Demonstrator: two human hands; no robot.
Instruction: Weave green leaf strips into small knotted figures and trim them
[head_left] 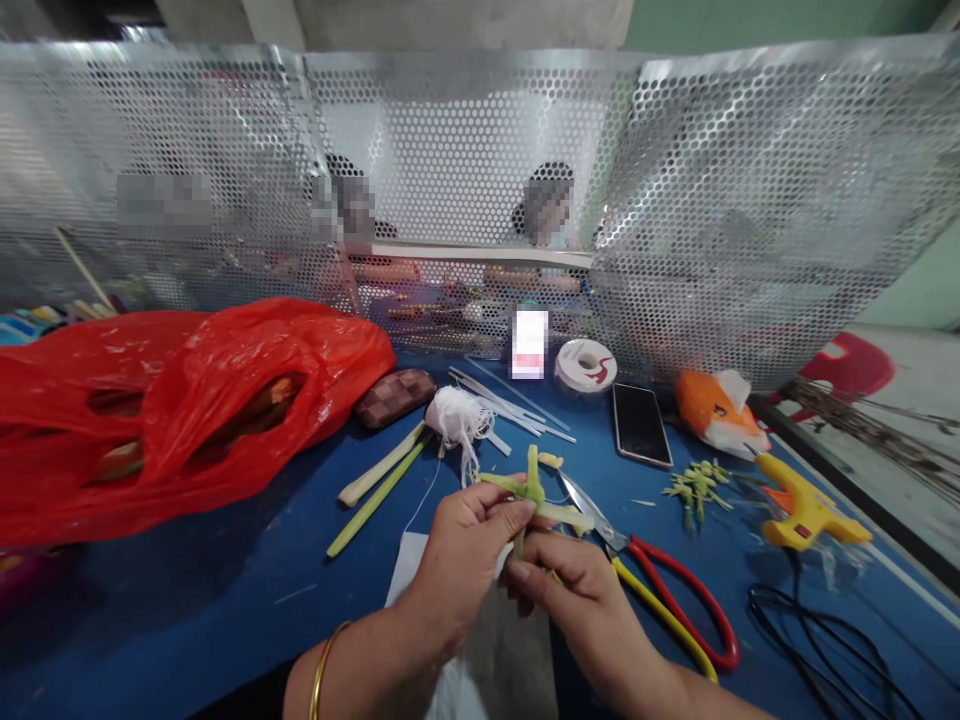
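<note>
My left hand (469,550) pinches a pale green knotted piece of plant strips (533,490) between thumb and fingers, over the blue table. Several strip ends stick out of its knot, up, left and right. My right hand (574,585) is closed on its lower part, with the fingertips partly hidden. Just right of the hands lie large scissors (675,570) with one red and one yellow handle, blades pointing to the upper left. A bundle of white string (459,415) lies beyond the left hand, with two pale green stalks (382,490) beside it.
A red plastic bag (247,420) fills the left side. Behind are a checkered case (395,398), a ribbon spool (586,367) and a phone (642,425). At right are a tissue pack (716,410), small green woven pieces (700,488) and a yellow glue gun (806,505). A perforated screen (465,130) stands behind.
</note>
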